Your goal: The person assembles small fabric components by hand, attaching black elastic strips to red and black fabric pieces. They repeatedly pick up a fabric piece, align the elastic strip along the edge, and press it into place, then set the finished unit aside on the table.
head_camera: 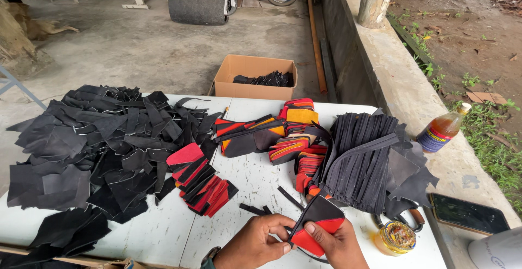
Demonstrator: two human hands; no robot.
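Both hands, left (255, 243) and right (336, 243), pinching a black-and-red leather piece (318, 221) over the white worktop (255, 176), small glue jar (397, 237) just beside, fanned black leather strips (359, 157) behind, red-black stack (201, 184) left, black scrap heap (92, 144) further left.

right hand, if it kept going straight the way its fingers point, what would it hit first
The right hand points up-left across the black and red piece it holds, so it would probably meet the left hand first, though depth is hard to judge.

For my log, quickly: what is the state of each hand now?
Left hand: closed on the black-and-red piece.
Right hand: closed on the same piece.
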